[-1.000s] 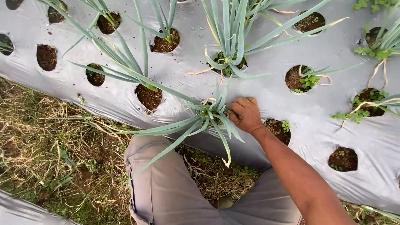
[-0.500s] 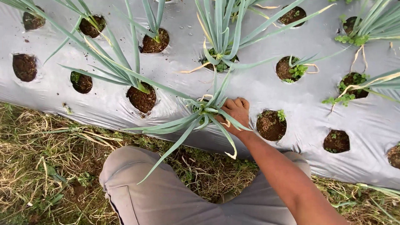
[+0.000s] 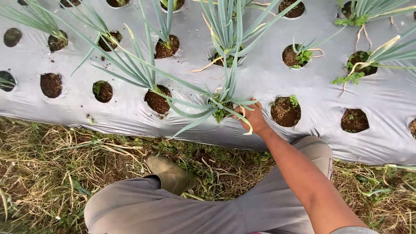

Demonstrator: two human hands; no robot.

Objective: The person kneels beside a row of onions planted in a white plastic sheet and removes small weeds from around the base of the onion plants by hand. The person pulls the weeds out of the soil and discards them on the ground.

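Head camera, looking down: a person crouches at the near edge of a raised bed covered in silver plastic mulch sheet [image 3: 268, 82], which is punched with rows of round planting holes. The right hand [image 3: 253, 117] reaches over that near edge to a green onion plant [image 3: 225, 93] growing from a hole in the row closest to the person, about midway along the bed. The fingers [image 3: 243, 111] are curled in at the base of the plant, among its lowest leaves, and appear closed on a pale, yellowed leaf [image 3: 248, 125] that curves down past the hand; the leaves screen the fingertips, so what exactly they grip cannot be told. The left hand is out of view.

Small green weeds [image 3: 220, 114] crowd the same hole at the foot of the onion. Just to the right of the hand, a soil-filled hole [image 3: 285, 112] holds only a tiny sprig of weed. To the left, a second onion plant [image 3: 151, 82] fans its long blue-green leaves across the sheet, and a taller clump [image 3: 227, 30] stands in the row behind. Further holes toward the far right corner carry more weeds [image 3: 352, 78] and drying leaves.

Below the bed's near edge lies ground strewn with dry grass [image 3: 52, 173]. The person's grey trousers [image 3: 182, 212] and an olive rubber boot [image 3: 171, 174] fill the lower frame.
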